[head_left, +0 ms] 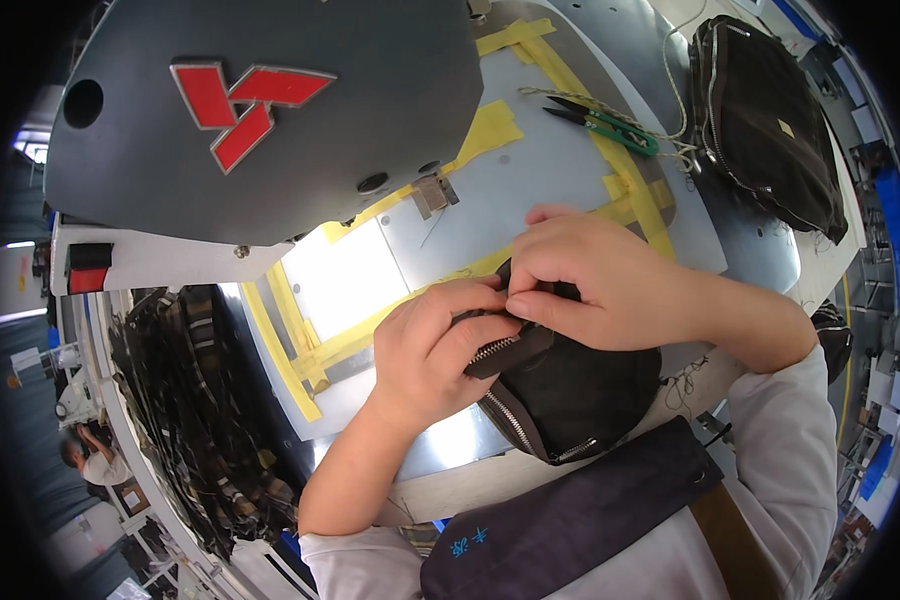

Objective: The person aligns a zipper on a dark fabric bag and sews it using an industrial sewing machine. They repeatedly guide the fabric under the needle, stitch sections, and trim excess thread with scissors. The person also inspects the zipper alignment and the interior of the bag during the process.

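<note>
At the near edge of the sewing bed (560, 165), right of the big grey machine head (370, 100), lies the dark bag (590, 395), its metal zip (510, 415) curving along the near left side; the left hand (435, 340) is closed on the bag by the upper run of teeth, fingers curled over; the right hand (600, 280) has thumb and forefinger pinched narrow on the bag's far edge, though whether a thread sits between those tips I cannot tell. To my eye, the left ought to be the steady anchor, with small, even pulls left to the right; fabric should lie flat, clear of the teeth, as a fold could catch there; the green-handled snips (620, 132) at far right seem best left outside the bag's path.
</note>
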